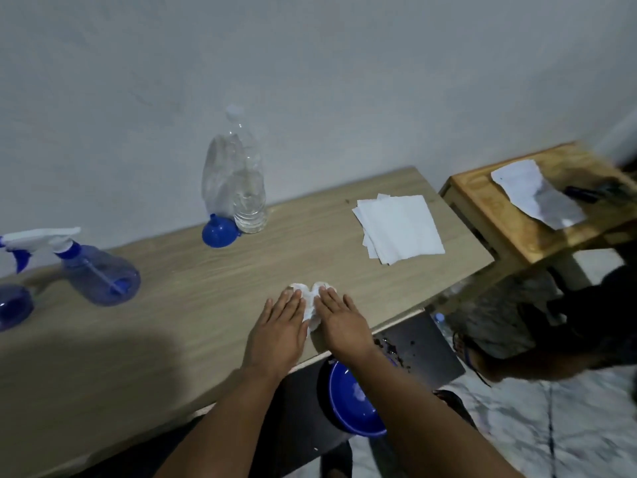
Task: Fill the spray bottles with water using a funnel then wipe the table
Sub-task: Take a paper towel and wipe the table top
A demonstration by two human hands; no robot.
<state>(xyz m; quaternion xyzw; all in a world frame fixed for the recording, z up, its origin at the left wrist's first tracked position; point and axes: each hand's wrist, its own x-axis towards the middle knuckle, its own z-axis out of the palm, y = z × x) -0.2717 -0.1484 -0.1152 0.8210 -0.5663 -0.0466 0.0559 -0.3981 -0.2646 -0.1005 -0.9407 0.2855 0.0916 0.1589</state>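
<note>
Now left hand (pixel 280 331), right hand (pixel 343 322) flat, pressing white tissue (pixel 312 305) beneath fingers.

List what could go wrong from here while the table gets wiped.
1. Both hands, left hand and right hand, press the tissue near the table front edge; it may slip off.
2. A wider sweep could knock the tall plastic bottle or funnel.

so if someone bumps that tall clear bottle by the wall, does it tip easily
Probably yes. The clear bottle is tall on a narrow base, and water seems to fill only its bottom part, so it likely feels light. Its upper walls look crumpled, so it may flex when squeezed.
</note>
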